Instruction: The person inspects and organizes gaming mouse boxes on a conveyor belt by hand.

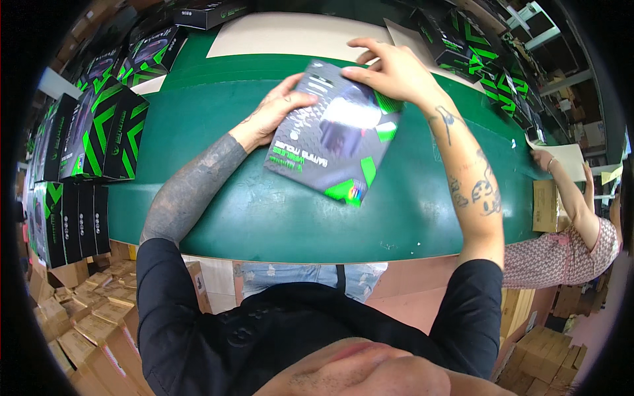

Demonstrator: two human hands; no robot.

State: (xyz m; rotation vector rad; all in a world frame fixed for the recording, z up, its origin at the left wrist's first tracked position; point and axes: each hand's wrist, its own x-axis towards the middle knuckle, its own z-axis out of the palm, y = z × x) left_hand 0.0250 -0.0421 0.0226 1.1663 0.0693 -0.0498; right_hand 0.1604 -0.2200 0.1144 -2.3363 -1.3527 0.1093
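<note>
Tilted over the green table is a flat dark-grey mouse box (330, 135) with bright green corners and a picture of a dark mouse on its face. My left hand (274, 112) grips its upper left side, thumb on the front and the other fingers behind, partly hidden. At the box's top edge is my right hand (385, 71). Its thumb lies at the upper edge, while the other fingers are raised and apart above it. Whether that thumb presses on the box I cannot tell.
Black-and-green boxes stand stacked at the left (99, 135) and far right (462, 46). Beige sheets (297, 34) lie along the table's (218, 221) far side. A co-worker (561, 244) at the right handles a pale sheet beside a carton (547, 206). Brown cartons (99, 323) fill the lower left floor.
</note>
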